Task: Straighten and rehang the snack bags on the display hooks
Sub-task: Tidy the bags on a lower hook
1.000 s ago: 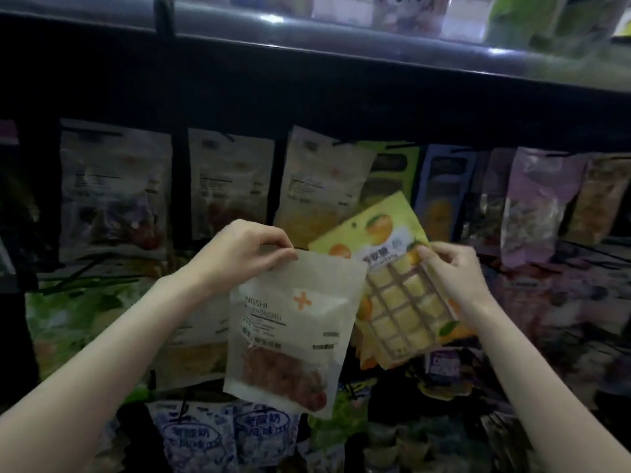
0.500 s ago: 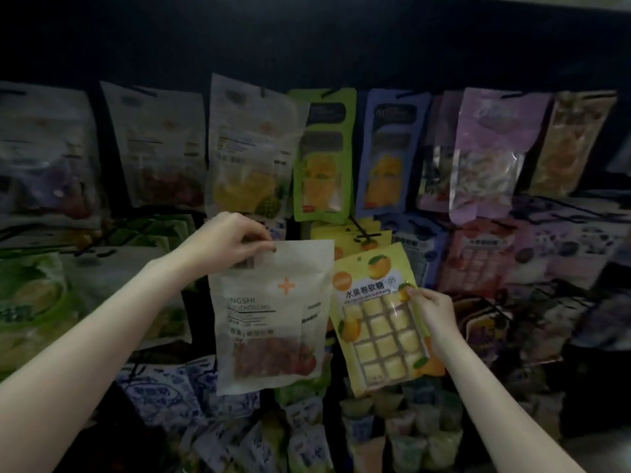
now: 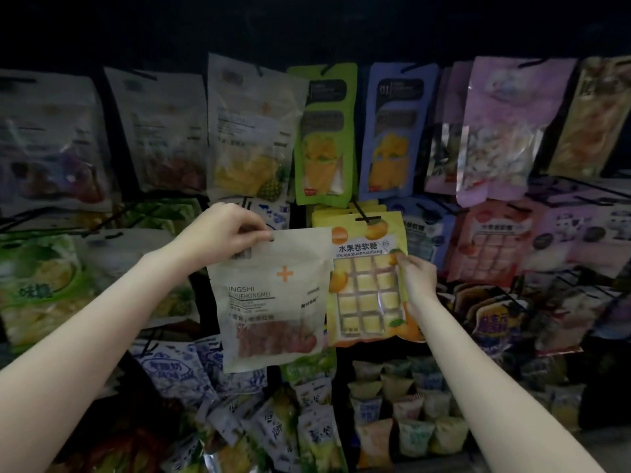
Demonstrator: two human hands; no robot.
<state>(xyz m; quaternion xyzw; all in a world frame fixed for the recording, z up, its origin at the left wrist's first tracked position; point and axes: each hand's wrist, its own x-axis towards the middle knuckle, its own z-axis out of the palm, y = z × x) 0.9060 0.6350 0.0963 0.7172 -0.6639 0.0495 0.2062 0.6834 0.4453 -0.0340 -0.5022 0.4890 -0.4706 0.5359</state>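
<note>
— Where are the two bags?
— The cream bag [image 3: 273,295] hangs from my left hand [image 3: 225,233], whose grip pinches its top edge; the yellow candy bag [image 3: 367,281] sits on its hook [image 3: 365,218].
— And the other grip?
— My right hand [image 3: 418,278] pinches that yellow bag's right edge, before the rack's hanging packets [image 3: 252,128].

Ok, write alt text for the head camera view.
The left hand pinches the top edge of a cream snack bag in front of a dim display, while the right hand holds the side of a yellow candy bag hanging on a hook. More snack bags hang around them.
</note>
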